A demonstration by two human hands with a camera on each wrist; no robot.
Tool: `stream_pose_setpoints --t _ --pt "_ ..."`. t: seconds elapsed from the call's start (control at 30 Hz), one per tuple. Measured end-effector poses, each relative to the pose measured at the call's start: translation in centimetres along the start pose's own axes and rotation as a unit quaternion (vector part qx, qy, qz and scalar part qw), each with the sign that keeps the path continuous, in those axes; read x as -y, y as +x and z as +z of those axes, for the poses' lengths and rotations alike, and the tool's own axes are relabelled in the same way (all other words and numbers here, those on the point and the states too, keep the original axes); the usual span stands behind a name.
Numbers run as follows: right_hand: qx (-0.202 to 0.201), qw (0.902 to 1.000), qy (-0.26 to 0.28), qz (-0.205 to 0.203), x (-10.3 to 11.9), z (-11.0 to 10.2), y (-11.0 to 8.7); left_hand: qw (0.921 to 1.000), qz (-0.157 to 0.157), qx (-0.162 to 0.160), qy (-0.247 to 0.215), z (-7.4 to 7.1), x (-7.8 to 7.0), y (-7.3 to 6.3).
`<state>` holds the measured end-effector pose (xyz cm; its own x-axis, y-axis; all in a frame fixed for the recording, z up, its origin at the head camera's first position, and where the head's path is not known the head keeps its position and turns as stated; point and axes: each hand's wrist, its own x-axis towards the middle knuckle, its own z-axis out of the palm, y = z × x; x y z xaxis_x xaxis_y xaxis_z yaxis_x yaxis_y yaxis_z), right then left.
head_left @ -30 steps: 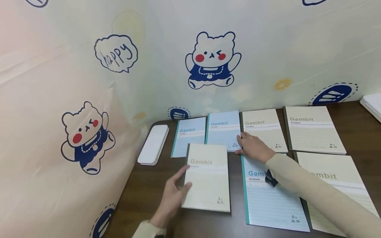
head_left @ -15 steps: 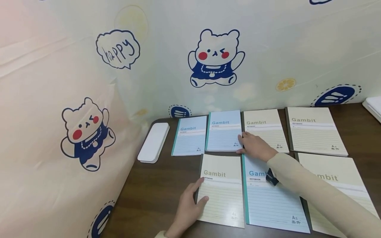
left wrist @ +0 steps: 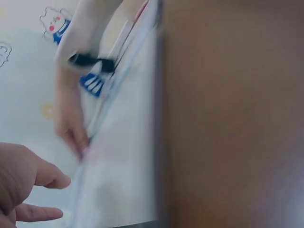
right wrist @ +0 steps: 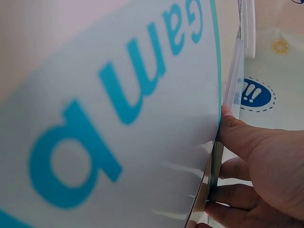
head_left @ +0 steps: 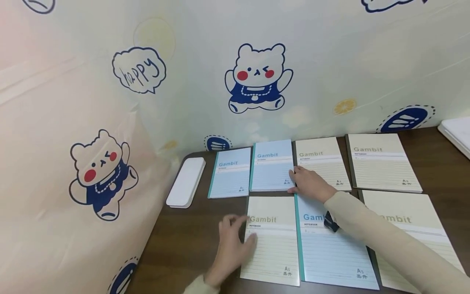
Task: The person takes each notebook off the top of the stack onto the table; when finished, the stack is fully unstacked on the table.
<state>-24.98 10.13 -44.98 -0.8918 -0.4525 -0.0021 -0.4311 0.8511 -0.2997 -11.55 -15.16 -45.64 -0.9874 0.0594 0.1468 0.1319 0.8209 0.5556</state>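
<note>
A cream "Gambit" notebook (head_left: 273, 257) lies flat in the front row, its right edge against a blue notebook (head_left: 335, 257). My left hand (head_left: 231, 247) is at the cream notebook's left edge, fingers spread and slightly blurred; whether they touch it I cannot tell. My right hand (head_left: 312, 183) rests where the back-row blue notebook (head_left: 272, 167) meets the back-row cream notebook (head_left: 319, 157). In the right wrist view its fingers touch notebook edges, with the front blue notebook's cover (right wrist: 156, 156) close by. My right forearm hides part of that notebook.
Another blue notebook (head_left: 229, 173) lies back left, beside a white flat case (head_left: 186, 181). More cream notebooks lie at the back right (head_left: 385, 167) and front right (head_left: 411, 241). A printed cloth (head_left: 308, 49) hangs behind the dark wooden table (head_left: 176, 249). A white object (head_left: 457, 132) sits far right.
My left hand has brought the cream notebook down and right against the front blue notebook, and its fingers have since loosened. My right hand has stayed in the same place.
</note>
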Motion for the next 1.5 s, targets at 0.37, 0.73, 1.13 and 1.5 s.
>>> stream_pose_setpoints --t 0.37,0.73,1.13,1.5 --pt "0.007 0.9998 0.016 0.003 1.1 1.9 0.3 0.989 -0.026 0.124 0.077 2.1 0.3 14.2" --pt "-0.012 0.9998 -0.016 -0.007 1.3 1.5 0.6 0.9938 -0.056 0.094 0.021 2.7 0.4 15.3" --pt "-0.03 0.9985 -0.034 -0.031 1.2 1.3 0.5 0.9662 -0.127 0.066 -0.214 0.3 0.2 16.6" --pt "-0.051 0.9981 -0.026 -0.022 0.3 0.8 -0.2 0.9243 -0.148 0.117 -0.332 -0.7 -0.3 18.4"
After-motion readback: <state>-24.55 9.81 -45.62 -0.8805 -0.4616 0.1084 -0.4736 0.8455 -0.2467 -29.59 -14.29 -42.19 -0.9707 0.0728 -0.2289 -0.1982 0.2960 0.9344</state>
